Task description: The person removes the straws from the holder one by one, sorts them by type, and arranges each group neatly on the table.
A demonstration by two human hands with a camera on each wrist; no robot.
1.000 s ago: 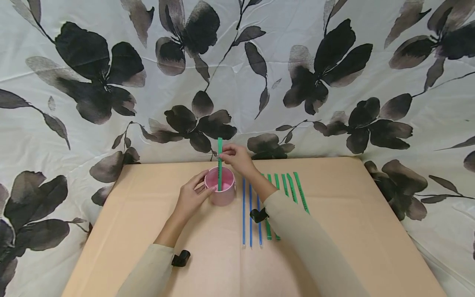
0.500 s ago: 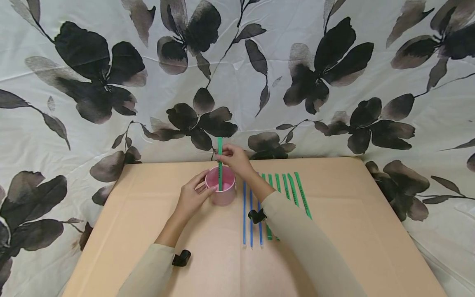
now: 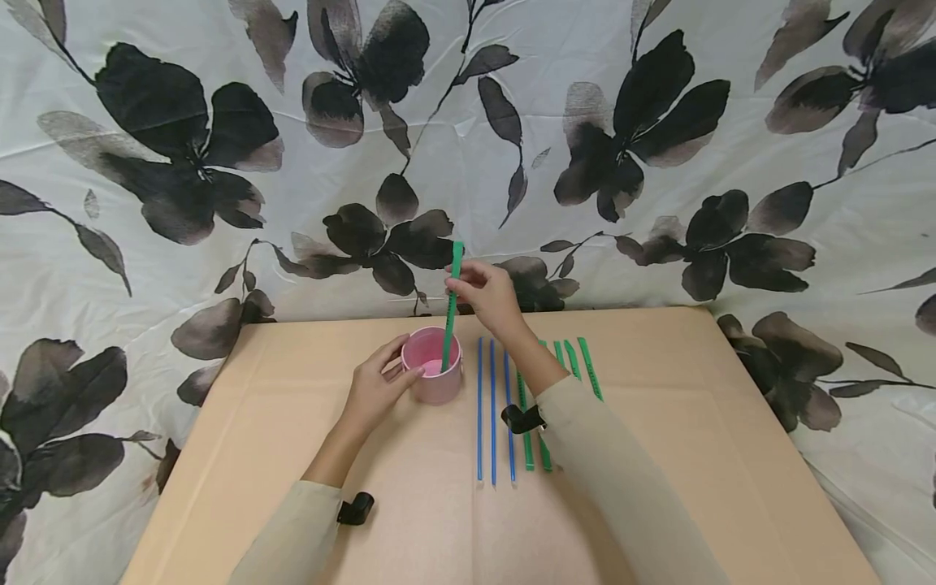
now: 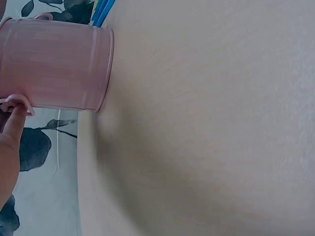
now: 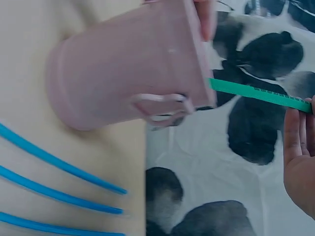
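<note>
A small pink bucket [image 3: 439, 392] stands upright at the table's far side, with loop handles on its walls. My left hand [image 3: 376, 386] grips it from the left, thumb at the near rim; in the left wrist view a finger reaches into one loop handle [image 4: 23, 100]. My right hand [image 3: 488, 296] pinches a green ruler [image 3: 449, 333] near its upper end, above the bucket on the right. The ruler leans slightly right, its lower end inside the bucket's mouth. Tick marks run along its edge in the right wrist view.
Right of the bucket lie three thin blue sticks [image 3: 493, 422] with pale tips, side by side. Several more green rulers [image 3: 591, 370] lie beyond them, partly hidden under my right forearm. The tan table [image 3: 292, 366] ends at a floral cloth [image 3: 512, 162] behind.
My right hand has moved up and to the right, raising the green ruler a little and tilting its top rightward. The left hand and bucket stay in place.
</note>
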